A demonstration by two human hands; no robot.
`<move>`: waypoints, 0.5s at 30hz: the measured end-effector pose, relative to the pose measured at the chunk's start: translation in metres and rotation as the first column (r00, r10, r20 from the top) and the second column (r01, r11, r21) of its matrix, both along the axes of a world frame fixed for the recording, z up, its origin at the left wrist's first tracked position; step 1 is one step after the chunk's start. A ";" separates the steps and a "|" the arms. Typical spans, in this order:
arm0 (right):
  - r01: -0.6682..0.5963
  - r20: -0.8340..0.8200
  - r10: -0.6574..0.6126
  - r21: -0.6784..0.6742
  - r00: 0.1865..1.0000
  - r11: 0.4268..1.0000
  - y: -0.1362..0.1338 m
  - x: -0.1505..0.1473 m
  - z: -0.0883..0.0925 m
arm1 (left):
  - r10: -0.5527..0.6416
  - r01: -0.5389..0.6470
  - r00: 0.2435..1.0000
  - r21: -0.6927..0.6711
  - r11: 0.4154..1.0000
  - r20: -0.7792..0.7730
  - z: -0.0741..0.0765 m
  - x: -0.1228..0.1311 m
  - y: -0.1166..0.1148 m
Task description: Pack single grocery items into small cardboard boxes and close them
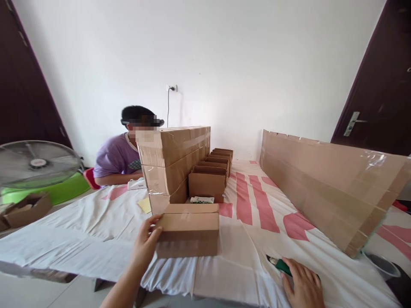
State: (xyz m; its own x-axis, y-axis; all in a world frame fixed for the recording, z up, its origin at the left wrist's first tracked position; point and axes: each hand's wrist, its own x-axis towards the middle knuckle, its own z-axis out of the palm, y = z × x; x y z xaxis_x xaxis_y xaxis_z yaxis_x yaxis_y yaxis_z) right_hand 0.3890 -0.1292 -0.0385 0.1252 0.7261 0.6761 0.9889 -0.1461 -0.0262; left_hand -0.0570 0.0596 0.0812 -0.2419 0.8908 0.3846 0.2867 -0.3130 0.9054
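Note:
A closed cardboard box [189,222] lies near the table's front edge. My left hand [148,237] grips its left end, thumb on the near side and fingers at the top corner. To the right, my right hand [303,282] rests low over the cloth with its fingers curled on a green-handled utility knife [283,267]. The knife's tip points left, away from the box, and my palm hides the rear of the handle. Just behind the box, a small white and green packet [202,199] is partly visible.
Several open cardboard boxes [207,184] stand in a row beside a tall taped cardboard wall [178,162]. Another cardboard panel [321,184] stands at right, near a clear plastic container [380,263]. A person [117,160] sits behind the wall. A fan [38,162] stands left.

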 end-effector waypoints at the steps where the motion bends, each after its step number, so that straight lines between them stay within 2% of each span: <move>1: -0.001 0.002 0.001 -0.001 1.000 1.000 0.000 0.001 0.000 | -0.056 0.056 0.998 0.006 0.998 0.007 -0.002 0.013 0.000; 5: 0.007 0.013 -0.007 0.004 1.000 1.000 0.001 0.003 -0.002 | -0.220 0.219 0.974 0.024 0.975 0.053 -0.016 0.059 0.006; 7: 0.011 0.020 -0.012 0.005 1.000 1.000 0.001 0.005 -0.004 | -0.270 0.268 0.959 0.037 0.963 0.085 -0.023 0.073 0.011; 9: 0.008 0.031 -0.008 -0.001 0.999 1.000 0.000 0.007 -0.005 | -0.370 0.368 0.918 0.039 0.929 0.141 -0.030 0.080 0.018; 11: 0.002 0.048 -0.001 -0.007 0.999 1.000 0.000 0.008 -0.005 | -0.521 0.528 0.823 0.033 0.849 0.229 -0.036 0.081 0.024; 13: 0.002 0.062 -0.001 -0.013 0.998 1.000 -0.001 0.010 -0.005 | -0.652 0.677 0.689 0.040 0.735 0.317 -0.040 0.079 0.029; 15: 0.000 0.074 0.003 -0.035 0.997 0.999 -0.002 0.013 -0.006 | -0.716 0.751 0.601 0.056 0.658 0.355 -0.042 0.076 0.032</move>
State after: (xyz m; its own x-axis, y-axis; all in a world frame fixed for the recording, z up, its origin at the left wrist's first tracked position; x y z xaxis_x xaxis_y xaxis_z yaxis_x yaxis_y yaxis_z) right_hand 0.4020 -0.1307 -0.0447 0.0749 0.7496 0.6577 0.9882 -0.1442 0.0519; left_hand 0.0190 0.0913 0.0392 0.4183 0.8490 0.3229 -0.3109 -0.2002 0.9291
